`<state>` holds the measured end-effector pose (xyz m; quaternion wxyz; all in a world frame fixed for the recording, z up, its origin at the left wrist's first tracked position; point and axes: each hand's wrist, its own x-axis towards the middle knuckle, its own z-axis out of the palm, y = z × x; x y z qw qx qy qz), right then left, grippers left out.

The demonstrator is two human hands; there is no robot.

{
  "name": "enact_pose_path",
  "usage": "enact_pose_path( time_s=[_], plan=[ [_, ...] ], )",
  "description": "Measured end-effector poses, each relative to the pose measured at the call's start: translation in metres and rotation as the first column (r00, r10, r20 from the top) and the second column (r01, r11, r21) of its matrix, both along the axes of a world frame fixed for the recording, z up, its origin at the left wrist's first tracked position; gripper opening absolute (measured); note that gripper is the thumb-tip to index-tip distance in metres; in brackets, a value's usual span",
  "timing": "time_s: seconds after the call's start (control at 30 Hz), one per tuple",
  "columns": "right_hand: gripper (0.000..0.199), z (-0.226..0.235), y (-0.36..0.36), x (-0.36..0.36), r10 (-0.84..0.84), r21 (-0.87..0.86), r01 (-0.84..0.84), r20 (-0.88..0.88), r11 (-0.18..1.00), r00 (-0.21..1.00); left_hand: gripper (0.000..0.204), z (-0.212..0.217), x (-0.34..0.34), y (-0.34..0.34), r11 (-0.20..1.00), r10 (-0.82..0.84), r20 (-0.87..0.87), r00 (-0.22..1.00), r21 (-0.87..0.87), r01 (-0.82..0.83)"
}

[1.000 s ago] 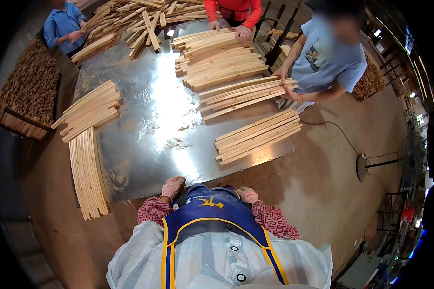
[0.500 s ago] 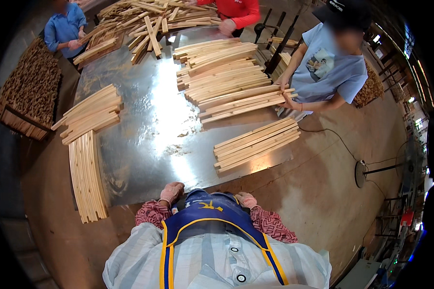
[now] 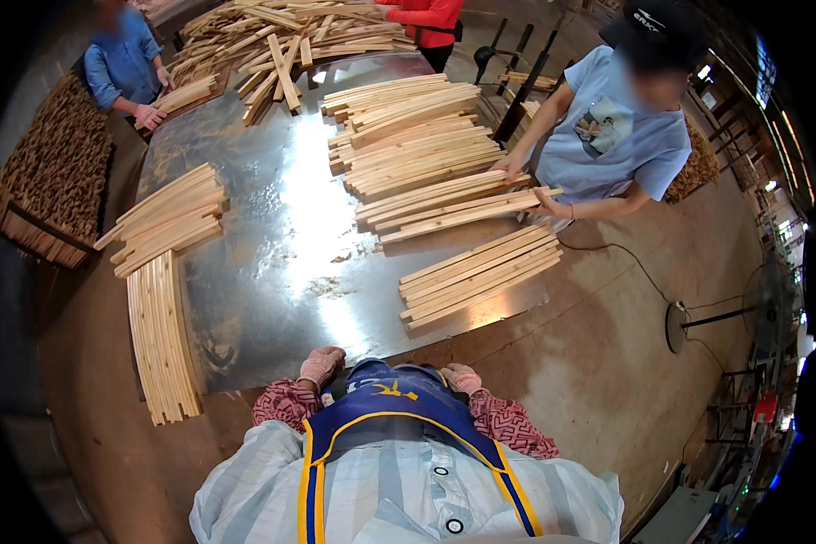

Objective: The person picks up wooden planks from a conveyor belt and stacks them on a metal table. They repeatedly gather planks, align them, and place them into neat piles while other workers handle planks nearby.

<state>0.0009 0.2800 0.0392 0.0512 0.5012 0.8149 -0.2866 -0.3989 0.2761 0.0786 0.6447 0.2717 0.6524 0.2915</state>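
My left hand (image 3: 322, 365), in a pale pink knitted glove, rests at the near edge of the metal table (image 3: 254, 299). Its fingers are curled in and no thing shows in them. My right hand (image 3: 463, 378), gloved alike, is close against my blue apron (image 3: 399, 399); the apron hides its fingers. Nearest to the right hand lies a row of wooden strips (image 3: 480, 276) at the table's right front. Another bundle of strips (image 3: 161, 335) lies lengthwise along the left edge, with a slanted stack (image 3: 172, 218) beyond it.
A person in light blue (image 3: 607, 127) at the right holds strips beside long stacks (image 3: 412, 136). A loose heap (image 3: 281, 41) covers the far end, near people in blue (image 3: 127, 59) and red (image 3: 431, 18). A stand with cables (image 3: 680, 326) is on the right floor.
The person at the right has slid some strips left and separated the front ones. The person in red has shifted left, and the person in blue has lowered a hand. My hands stay put.
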Motion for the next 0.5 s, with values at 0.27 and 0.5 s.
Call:
enact_pose_path(
  time_s=[0.27,0.5],
  plan=[
    [0.03,0.004,-0.003,0.0,0.03,0.054,-0.03,-0.009,0.998,1.0,0.024,-0.026,-0.006,-0.002,0.997,-0.027,-0.058,0.998,0.064,0.03],
    [0.03,-0.005,-0.006,-0.001,-0.071,-0.014,0.071,-0.021,0.997,0.997,0.027,-0.037,-0.009,0.0,0.996,-0.063,-0.126,0.99,0.055,0.07]
  ],
)
